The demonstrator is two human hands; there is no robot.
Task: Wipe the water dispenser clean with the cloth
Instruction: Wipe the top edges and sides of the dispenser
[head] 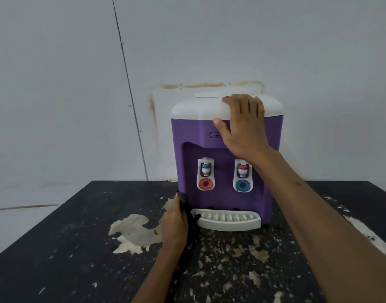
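A pale wall [56, 84] backs a dark bench [56, 248] whose top has peeled away in a large light patch [135, 230] left of the middle. Just right of that patch, the person's left hand [175, 226] grips a dark cloth [193, 218], thumb up, and holds it against the lower left corner of a water dispenser [187, 132], where it touches the left end of the white drip tray [229, 224]. The purple dispenser with its white top [194, 106] stands upright at the bench's back edge, right of the middle and close to the wall, which shows a brown stain [153, 110] just beside it. In the front recess sit two taps: the left tap [206, 169] has a blue lever above a red disc [206, 184], and the right tap [242, 170] has a red lever above a blue disc [242, 185]. The right hand [244, 127] rests on the dispenser's upper front, its fingers laid loosely over the white top and its thumb spread across the purple face, holding nothing. The right forearm crosses in front of the dispenser's right side.
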